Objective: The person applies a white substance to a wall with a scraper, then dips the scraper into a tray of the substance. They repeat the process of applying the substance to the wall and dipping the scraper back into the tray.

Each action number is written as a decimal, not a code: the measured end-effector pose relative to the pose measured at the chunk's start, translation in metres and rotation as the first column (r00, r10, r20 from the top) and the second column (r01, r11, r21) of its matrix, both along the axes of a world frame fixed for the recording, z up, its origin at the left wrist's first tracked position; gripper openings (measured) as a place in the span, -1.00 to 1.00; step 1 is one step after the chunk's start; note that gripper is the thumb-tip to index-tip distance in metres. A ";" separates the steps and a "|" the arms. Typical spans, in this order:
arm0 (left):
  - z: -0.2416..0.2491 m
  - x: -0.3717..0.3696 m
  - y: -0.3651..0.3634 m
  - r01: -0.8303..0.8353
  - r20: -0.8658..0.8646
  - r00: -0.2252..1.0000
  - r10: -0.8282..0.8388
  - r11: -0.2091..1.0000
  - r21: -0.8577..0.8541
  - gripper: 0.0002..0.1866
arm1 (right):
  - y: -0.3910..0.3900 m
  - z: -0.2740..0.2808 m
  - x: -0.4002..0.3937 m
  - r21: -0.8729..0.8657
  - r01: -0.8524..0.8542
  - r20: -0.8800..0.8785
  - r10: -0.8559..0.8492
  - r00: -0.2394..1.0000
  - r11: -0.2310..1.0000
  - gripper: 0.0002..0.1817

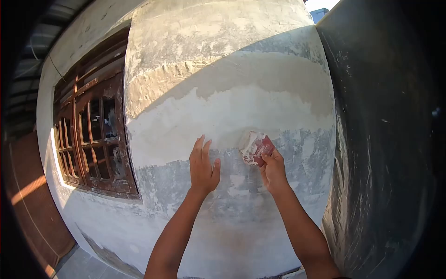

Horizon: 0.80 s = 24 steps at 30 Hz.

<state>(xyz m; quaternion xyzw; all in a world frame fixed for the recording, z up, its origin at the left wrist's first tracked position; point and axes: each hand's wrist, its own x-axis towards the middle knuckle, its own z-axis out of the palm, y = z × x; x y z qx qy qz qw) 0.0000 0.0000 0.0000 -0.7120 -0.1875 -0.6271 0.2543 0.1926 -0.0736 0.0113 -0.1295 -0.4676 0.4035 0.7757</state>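
In the head view, my right hand grips a dark red putty spreader by its lower right edge. Whitish putty is smeared over the left part of the spreader, which is close to the wall; whether it touches cannot be told. My left hand is raised to the left of it, fingers apart and holding nothing, in front of the wall. Behind both hands, the wall has a smooth pale band of putty above a patchy grey-blue band.
A brown wooden window with small panes is set in the wall on the left. Along the right side stands a dark wall with pale splashes. Sunlight falls on the upper wall, with a slanting shadow edge. Grey floor shows at lower left.
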 end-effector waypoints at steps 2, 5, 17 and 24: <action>0.020 -0.004 0.005 -0.039 -0.002 0.999 0.039 0.999 0.037 -0.46 | 0.007 0.015 -0.005 -0.029 0.093 0.007 -0.093 0.996 0.995 -0.54; 0.045 -0.061 0.018 -0.078 0.025 0.997 0.077 0.996 0.038 -0.45 | 0.031 0.035 -0.063 0.100 0.128 0.037 -0.132 0.991 0.987 -0.58; 0.115 -0.120 0.105 -0.416 -0.063 0.909 0.412 0.901 -0.118 -0.23 | 0.078 0.103 -0.166 0.687 0.656 0.136 -0.942 0.305 0.312 -0.59; 0.115 -0.134 0.113 -0.072 -0.021 0.997 0.069 0.985 -0.157 -0.12 | 0.140 0.109 -0.192 0.820 0.564 -0.018 -0.990 -0.141 -0.095 -0.40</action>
